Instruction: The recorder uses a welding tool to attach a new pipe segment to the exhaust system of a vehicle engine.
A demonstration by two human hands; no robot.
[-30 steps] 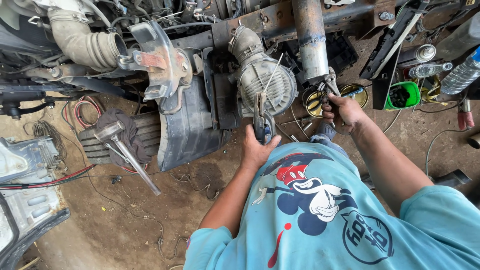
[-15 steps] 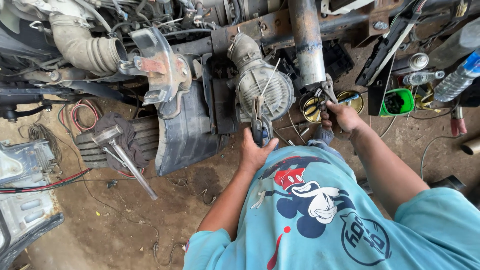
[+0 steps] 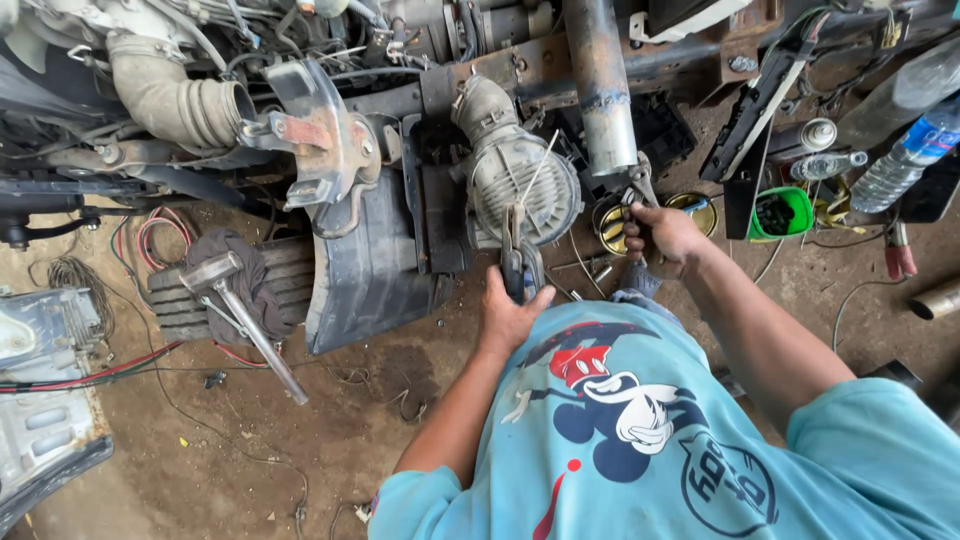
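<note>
Pliers (image 3: 520, 262) with dark handles, upright, gripped in left hand (image 3: 510, 318), jaws on round grey ribbed housing (image 3: 522, 190) above; wrench (image 3: 642, 188) sticks up from right hand (image 3: 662, 240).

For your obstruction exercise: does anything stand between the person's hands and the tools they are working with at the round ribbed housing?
Nothing visible does. The left hand already grips the pliers set against the round ribbed housing. The right hand already holds a wrench beside the rusty pipe.
</note>
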